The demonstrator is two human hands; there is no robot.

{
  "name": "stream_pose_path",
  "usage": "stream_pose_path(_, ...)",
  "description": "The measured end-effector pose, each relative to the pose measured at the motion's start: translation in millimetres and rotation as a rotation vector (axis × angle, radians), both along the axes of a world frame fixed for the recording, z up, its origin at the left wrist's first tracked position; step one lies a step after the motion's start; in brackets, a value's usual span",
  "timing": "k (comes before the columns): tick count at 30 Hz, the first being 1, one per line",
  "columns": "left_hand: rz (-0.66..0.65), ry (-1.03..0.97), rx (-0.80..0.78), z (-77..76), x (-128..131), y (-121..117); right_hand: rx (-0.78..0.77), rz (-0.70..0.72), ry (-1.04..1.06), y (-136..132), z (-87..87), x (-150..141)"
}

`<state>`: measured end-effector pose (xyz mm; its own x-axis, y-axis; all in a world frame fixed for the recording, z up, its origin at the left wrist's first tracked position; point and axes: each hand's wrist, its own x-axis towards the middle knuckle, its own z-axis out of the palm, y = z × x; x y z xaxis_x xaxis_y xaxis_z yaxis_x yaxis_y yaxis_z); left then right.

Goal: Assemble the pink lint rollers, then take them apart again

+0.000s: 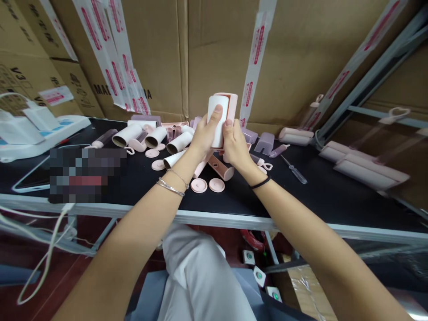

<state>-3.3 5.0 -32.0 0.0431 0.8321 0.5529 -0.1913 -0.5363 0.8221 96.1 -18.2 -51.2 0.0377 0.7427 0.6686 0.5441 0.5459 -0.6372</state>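
Observation:
Above the black table, my left hand (204, 138) grips a white paper roll (218, 137), its thumb lying along the front. My right hand (236, 145) is closed round a pale pink curved case (233, 107), which sits behind and to the right of the roll. The two parts touch; whether the roll is seated in the case, I cannot tell. Below my hands lie a pink bar with a hole (220, 167) and two round pink caps, a left cap (199, 185) and a right cap (216, 185).
Several white rolls with cardboard cores (128, 134) lie left of my hands. Translucent purple covers (266, 143), a screwdriver (295, 173) and finished-looking pink rollers (369, 171) are to the right. A power strip (72, 127) stands at left. Cardboard boxes (217, 53) form the back.

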Motion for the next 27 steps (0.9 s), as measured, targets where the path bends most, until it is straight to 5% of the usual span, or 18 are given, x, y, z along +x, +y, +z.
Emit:
stream_pose_path(5, -0.121, -0.108, -0.178, 0.7, 1, -2, 0.026, -0.047, -0.154, 8, 12.7, 15)
stream_pose_path(8, -0.144, -0.185, -0.292, 3.1, -4, 0, 0.004, -0.232, -0.331, 9, 27.9, 46)
stream_pose_path(11, -0.148, -0.255, -0.377, 3.7, -9, 1, -0.247, -0.392, -0.604, 10, 33.6, 79)
stream_pose_path(15, -0.116, -0.272, -0.392, 0.5, -10, 2, -0.614, -0.270, -0.924, 16, 24.0, 94)
stream_pose_path(19, -0.066, -0.301, -0.386, -2.2, -8, 1, -0.672, -0.219, -0.979, 21, 16.3, 88)
stream_pose_path(21, -0.044, -0.312, -0.372, -2.4, -7, -1, -0.592, -0.251, -0.945, 19, 18.6, 88)
stream_pose_path(24, -0.035, -0.317, -0.367, -2.0, -6, -2, -0.269, -0.253, -0.718, 12, 28.3, 90)
stream_pose_path(27, -0.046, -0.322, -0.386, -1.4, -5, -3, -0.042, -0.046, -0.529, 4, 38.7, 89)
